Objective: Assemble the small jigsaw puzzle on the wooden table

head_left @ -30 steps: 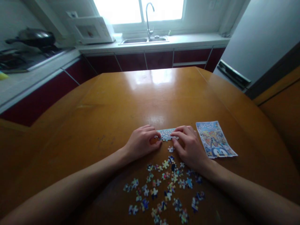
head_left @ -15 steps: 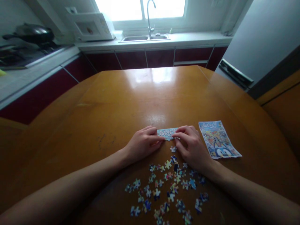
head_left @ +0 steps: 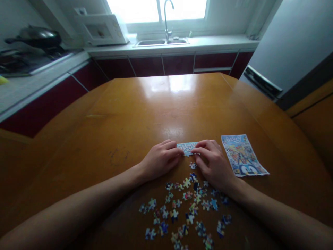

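A joined strip of jigsaw puzzle (head_left: pixel 188 148), light blue with lettering, lies flat on the table between my hands. My left hand (head_left: pixel 163 156) closes on its left end, with the fingers bent over the edge. At the right end, my right hand (head_left: pixel 211 158) pinches the strip with thumb and fingers, hiding its corner. Just below the strip is a single loose puzzle piece (head_left: pixel 193 165), apart from it. Several more loose puzzle pieces (head_left: pixel 187 196) are scattered nearer to me, between my forearms.
A printed picture sheet (head_left: pixel 243 154) lies right of my right hand. The wooden table (head_left: pixel 156 114) is wide with a rounded outline. Beyond it are a sink (head_left: pixel 151 42), a microwave (head_left: pixel 101 30), a wok (head_left: pixel 39 36) on the stove and a fridge (head_left: pixel 293 45).
My left fingers have shifted slightly over the strip's left end, covering more of it. My right hand keeps its place, and the loose pieces lie as before.
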Tool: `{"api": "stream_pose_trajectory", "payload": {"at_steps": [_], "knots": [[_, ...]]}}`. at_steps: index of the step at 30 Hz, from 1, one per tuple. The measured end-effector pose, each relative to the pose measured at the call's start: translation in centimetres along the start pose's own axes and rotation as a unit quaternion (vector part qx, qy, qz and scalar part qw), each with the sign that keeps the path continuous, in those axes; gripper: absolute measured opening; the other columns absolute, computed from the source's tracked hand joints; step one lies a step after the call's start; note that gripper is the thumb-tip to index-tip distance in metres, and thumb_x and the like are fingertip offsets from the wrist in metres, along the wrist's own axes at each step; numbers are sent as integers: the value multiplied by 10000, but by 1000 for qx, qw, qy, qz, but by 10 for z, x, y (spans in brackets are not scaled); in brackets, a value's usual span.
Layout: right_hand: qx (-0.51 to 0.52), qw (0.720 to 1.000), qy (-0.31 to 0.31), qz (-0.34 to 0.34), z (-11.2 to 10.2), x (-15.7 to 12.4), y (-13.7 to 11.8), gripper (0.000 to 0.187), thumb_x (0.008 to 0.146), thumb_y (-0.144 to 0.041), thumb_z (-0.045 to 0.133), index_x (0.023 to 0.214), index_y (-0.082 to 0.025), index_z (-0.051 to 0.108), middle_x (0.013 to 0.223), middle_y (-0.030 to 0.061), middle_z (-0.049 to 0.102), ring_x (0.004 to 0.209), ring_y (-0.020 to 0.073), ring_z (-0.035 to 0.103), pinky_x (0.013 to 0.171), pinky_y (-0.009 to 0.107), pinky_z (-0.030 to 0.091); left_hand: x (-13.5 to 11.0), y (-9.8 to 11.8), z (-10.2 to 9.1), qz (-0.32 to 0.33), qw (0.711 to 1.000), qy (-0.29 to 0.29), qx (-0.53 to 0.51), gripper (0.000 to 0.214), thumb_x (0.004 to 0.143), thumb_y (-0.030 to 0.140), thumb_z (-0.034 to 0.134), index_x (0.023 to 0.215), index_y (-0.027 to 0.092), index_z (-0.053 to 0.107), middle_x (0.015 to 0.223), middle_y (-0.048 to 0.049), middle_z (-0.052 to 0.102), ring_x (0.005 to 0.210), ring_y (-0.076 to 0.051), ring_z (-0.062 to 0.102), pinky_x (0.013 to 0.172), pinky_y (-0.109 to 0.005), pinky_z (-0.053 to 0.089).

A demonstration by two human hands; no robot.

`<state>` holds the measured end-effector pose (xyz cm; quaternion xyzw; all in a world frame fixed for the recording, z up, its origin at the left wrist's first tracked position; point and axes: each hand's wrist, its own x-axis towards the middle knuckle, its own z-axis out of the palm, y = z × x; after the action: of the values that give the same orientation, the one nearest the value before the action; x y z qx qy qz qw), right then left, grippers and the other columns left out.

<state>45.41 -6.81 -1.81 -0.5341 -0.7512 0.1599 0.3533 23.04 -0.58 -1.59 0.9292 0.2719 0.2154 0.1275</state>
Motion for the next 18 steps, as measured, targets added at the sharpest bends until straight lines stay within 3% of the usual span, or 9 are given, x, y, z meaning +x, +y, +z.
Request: {"api": "stream_pose_trajectory", "payload": {"at_steps": [6, 11, 18], "knots": [[8, 1000, 3, 7, 1, 0, 1, 182, 889, -148, 561, 983, -194, 710, 1041, 92, 632, 1041, 257, 535, 903, 449, 435, 0, -1, -7, -49, 994, 71, -70, 178, 932, 140, 479, 919, 156, 655, 783, -36, 552, 771, -162, 506, 693, -294, 418], [7, 1000, 4, 9, 0, 1, 0, 187, 890, -143, 553, 976, -197, 710, 1035, 90, 639, 1030, 254, 540, 900, 450, 439, -1, -1, -7, -46, 994, 68, -74, 181, 881, 142, 516, 859, 169, 694, 753, -32, 539, 762, -168, 488, 681, -296, 412], [23, 999, 13, 19, 0, 1, 1, 179, 898, -170, 550, 959, -225, 709, 1020, 83, 649, 1026, 262, 550, 888, 468, 449, -1, -5, -5, -91, 990, 90, -61, 210, 905, 157, 512, 829, 181, 707, 750, -28, 549, 758, -160, 509, 681, -292, 421]]}}
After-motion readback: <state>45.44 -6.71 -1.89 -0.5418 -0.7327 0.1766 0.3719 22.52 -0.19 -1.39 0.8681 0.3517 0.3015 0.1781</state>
